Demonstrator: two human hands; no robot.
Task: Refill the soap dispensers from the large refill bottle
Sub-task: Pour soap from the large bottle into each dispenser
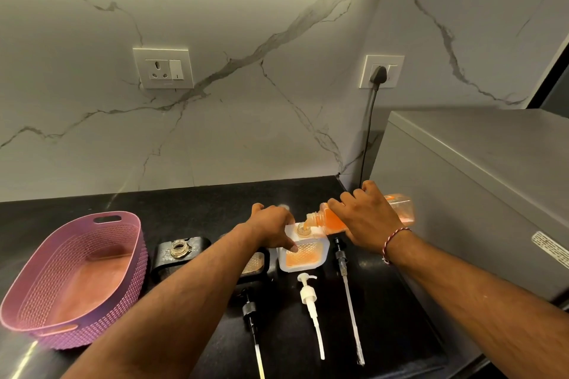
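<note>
1. Left hand (271, 224) fingers curled, gripping white square dispenser (304, 257), diamond-textured window, on glossy black counter (184, 209).
2. Right hand (366, 221) fingers wrapped round translucent refill bottle (400, 209), tipped level, threaded neck over the dispenser's mouth.

basket (132, 268) left of dispensers (303, 255); pumps (308, 295) on counter (200, 209) before them; appliance (462, 194) right.

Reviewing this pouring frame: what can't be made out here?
Head view:
- Middle dispenser: the left forearm covers its neck and most of its body.
- Refill bottle: the right hand wraps its middle, hiding any label.
- White dispenser: the left hand covers its left side.
- Black dispenser beside basket: opaque, fill level unreadable.
- Appliance sticker: too small, cut by the right edge.
</note>
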